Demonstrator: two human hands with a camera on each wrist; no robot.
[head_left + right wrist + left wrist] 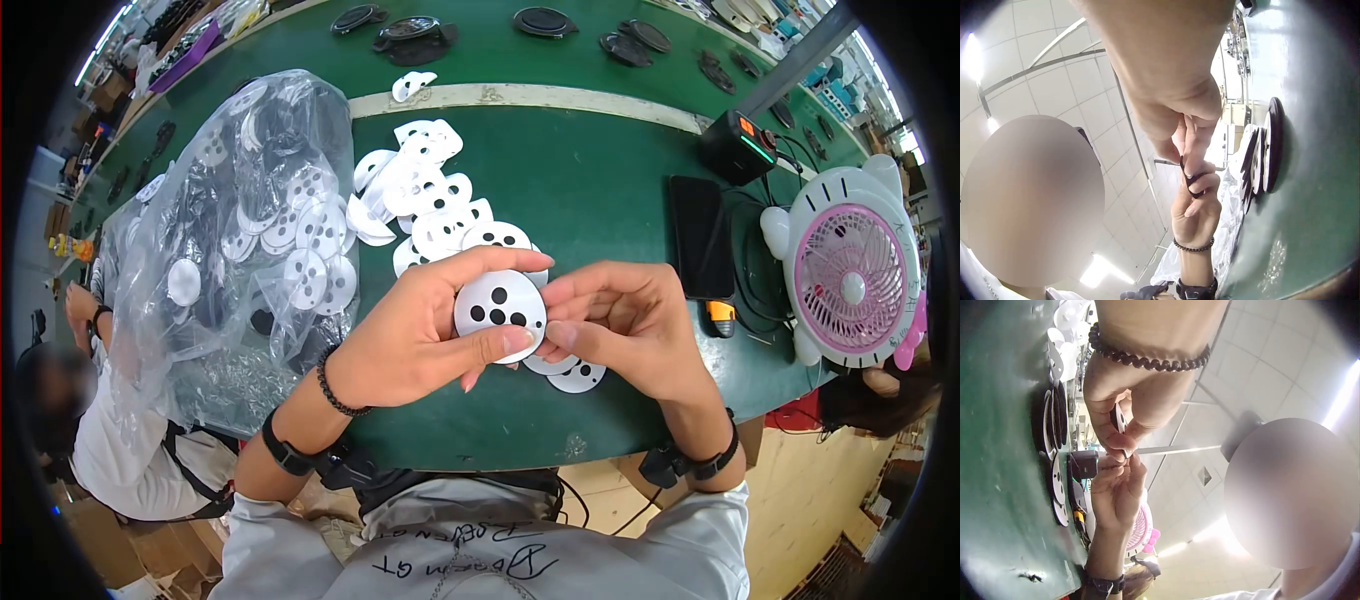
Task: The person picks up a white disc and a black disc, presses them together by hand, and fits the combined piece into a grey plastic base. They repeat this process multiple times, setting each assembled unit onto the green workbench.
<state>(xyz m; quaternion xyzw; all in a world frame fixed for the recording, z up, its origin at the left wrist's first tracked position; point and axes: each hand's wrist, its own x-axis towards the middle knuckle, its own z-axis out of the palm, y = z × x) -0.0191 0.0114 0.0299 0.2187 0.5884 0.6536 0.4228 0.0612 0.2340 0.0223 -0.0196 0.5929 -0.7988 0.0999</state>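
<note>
Both hands [520, 320] pinch white disc [498, 314]; fingertips seemingly meeting.

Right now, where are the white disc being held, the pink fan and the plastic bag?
white disc [498, 308], head view, its dotted face.
pink fan [852, 285], head view, the grille centre.
plastic bag [240, 250], head view, its clear side.

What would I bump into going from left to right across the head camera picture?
Clear plastic bag of discs → left hand → white disc with black dots → right hand → black phone → pink and white fan.
</note>
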